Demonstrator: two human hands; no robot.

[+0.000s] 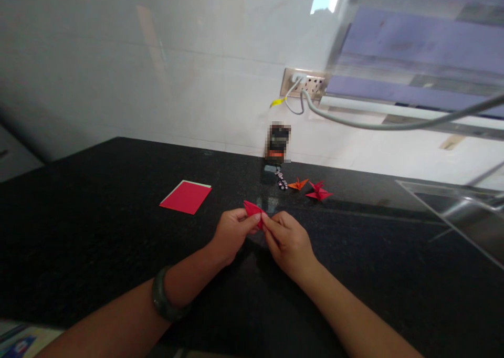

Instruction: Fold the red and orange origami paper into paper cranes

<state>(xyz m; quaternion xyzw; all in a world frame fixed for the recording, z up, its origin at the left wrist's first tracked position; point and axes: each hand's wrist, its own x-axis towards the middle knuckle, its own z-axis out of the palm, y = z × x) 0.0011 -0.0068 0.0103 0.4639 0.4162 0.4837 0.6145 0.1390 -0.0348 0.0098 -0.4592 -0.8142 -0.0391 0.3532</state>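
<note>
A small folded piece of red paper [252, 211] is pinched between both hands just above the black counter [98, 227]. My left hand [231, 234] grips its left side with thumb and fingers closed. My right hand [286, 242] pinches its right end. A dark bangle sits on my left wrist. A stack of flat red paper sheets [185, 197] lies on the counter to the left of my hands.
Two finished paper figures, one orange [298, 184] and one red [318, 191], rest beyond my hands. A small dark object [277, 144] stands against the wall. A wall socket [305, 83] with a grey cable is above. A steel sink [464, 211] lies at right.
</note>
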